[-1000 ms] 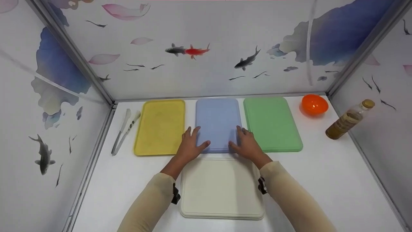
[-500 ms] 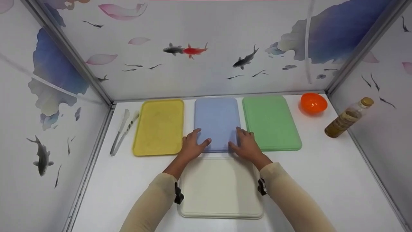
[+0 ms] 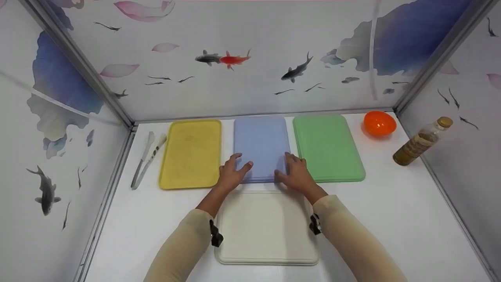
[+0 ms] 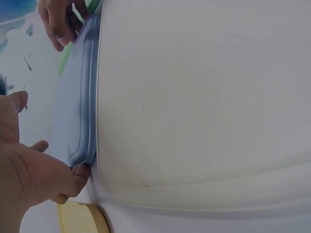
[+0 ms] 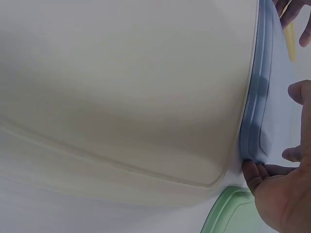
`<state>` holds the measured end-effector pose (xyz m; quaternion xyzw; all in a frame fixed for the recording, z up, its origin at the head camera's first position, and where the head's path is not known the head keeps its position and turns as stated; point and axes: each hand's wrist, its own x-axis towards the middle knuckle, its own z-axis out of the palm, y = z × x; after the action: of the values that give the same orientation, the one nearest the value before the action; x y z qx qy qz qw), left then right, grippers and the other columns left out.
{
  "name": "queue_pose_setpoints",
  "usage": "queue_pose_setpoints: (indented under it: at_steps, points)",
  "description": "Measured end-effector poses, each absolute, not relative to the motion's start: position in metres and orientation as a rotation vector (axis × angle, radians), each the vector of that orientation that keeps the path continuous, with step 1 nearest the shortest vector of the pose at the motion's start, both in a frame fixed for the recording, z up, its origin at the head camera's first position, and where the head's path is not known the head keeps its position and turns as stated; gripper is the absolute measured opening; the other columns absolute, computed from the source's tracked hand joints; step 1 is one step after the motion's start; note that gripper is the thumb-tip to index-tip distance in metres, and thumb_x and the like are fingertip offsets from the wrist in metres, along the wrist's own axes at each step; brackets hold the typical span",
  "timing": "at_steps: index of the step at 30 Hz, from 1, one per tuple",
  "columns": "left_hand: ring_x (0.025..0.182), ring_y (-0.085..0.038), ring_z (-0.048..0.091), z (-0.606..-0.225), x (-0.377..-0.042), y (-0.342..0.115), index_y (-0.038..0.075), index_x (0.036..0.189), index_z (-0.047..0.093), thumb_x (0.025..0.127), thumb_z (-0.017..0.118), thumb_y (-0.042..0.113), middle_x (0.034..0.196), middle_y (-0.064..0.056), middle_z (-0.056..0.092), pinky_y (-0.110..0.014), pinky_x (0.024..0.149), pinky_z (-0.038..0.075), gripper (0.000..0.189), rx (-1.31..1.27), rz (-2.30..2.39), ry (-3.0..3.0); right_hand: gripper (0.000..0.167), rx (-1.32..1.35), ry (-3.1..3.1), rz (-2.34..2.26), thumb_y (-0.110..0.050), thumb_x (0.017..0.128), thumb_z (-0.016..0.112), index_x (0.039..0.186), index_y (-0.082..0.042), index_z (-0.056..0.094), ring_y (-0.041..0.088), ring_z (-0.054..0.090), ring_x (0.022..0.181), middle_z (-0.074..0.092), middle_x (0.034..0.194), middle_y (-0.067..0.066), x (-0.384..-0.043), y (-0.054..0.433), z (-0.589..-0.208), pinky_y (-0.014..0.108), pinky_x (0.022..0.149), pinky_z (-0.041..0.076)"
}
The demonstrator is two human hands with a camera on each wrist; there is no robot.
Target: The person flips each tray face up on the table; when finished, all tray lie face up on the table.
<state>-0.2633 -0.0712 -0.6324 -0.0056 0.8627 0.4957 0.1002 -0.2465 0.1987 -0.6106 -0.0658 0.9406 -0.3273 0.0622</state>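
Note:
A flat blue rectangular tray point(image 3: 261, 145) lies lengthwise at the back middle of the white table. Beside its left edge is my left hand point(image 3: 231, 174), fingers spread and thumb over the near corner. In the left wrist view, a lower finger of the left hand point(image 4: 36, 174) touches the tray's side while the thumb stands clear. On the other side, my right hand point(image 3: 296, 172) has its fingers along the right edge. The right wrist view has the right hand point(image 5: 286, 189) with fingertips at the tray's near corner, thumb apart. A cream tray point(image 3: 268, 227) lies just in front, between the forearms.
A yellow tray point(image 3: 190, 152) lies to the left, with metal tongs point(image 3: 148, 160) beyond it. Right of the blue tray is a green tray point(image 3: 328, 149). An orange bowl point(image 3: 379, 123) and a bottle of brown liquid point(image 3: 422, 141) stand at the right. Printed walls enclose the table.
The whole head view has drifted slightly left and up. Both hands stay at the blue tray's sides, with only small finger shifts; the trays keep their places.

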Motion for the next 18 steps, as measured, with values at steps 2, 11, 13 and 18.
queue_pose_setpoints:
  at_steps: [2, 11, 13, 18]
  points:
    - [0.153, -0.05, 0.036, -0.624, -0.261, -0.069, 0.019, 0.166, 0.047, 0.102, 0.064, 0.073, 0.17, -0.021, 0.047, -0.07, 0.121, 0.037, 0.086, -0.051, 1.5, 2.529, 0.087, -0.207, 2.84, -0.993, -0.037, 0.103, 0.068, 0.167, 0.01, 0.034, 0.059, 0.04, 0.155, 0.042, 0.169, 0.037, -0.247, 0.199, -0.611, 0.065, 0.127, 0.038]
    - [0.157, -0.046, 0.034, -0.596, -0.245, -0.065, 0.017, 0.161, 0.052, 0.108, 0.066, 0.053, 0.173, -0.021, 0.043, -0.068, 0.125, 0.034, 0.066, -0.184, 1.628, 2.434, 0.087, -0.214, 2.809, -1.004, -0.038, 0.103, 0.068, 0.169, 0.008, 0.034, 0.057, 0.036, 0.159, 0.041, 0.171, 0.034, -0.249, 0.198, -0.612, 0.065, 0.129, 0.034]
    - [0.157, -0.045, 0.035, -0.596, -0.246, -0.065, 0.017, 0.16, 0.052, 0.108, 0.065, 0.053, 0.173, -0.021, 0.044, -0.068, 0.125, 0.034, 0.065, -0.203, 1.638, 2.436, 0.087, -0.211, 2.803, -1.002, -0.038, 0.103, 0.068, 0.169, 0.007, 0.034, 0.057, 0.035, 0.159, 0.04, 0.172, 0.033, -0.249, 0.197, -0.612, 0.065, 0.129, 0.034]
    - [0.158, -0.046, 0.034, -0.593, -0.247, -0.066, 0.017, 0.158, 0.052, 0.107, 0.068, 0.051, 0.17, -0.023, 0.046, -0.068, 0.125, 0.035, 0.063, -0.25, 1.691, 2.431, 0.086, -0.213, 2.797, -1.055, -0.037, 0.102, 0.069, 0.168, 0.008, 0.037, 0.056, 0.035, 0.16, 0.041, 0.172, 0.032, -0.249, 0.196, -0.61, 0.064, 0.13, 0.033]
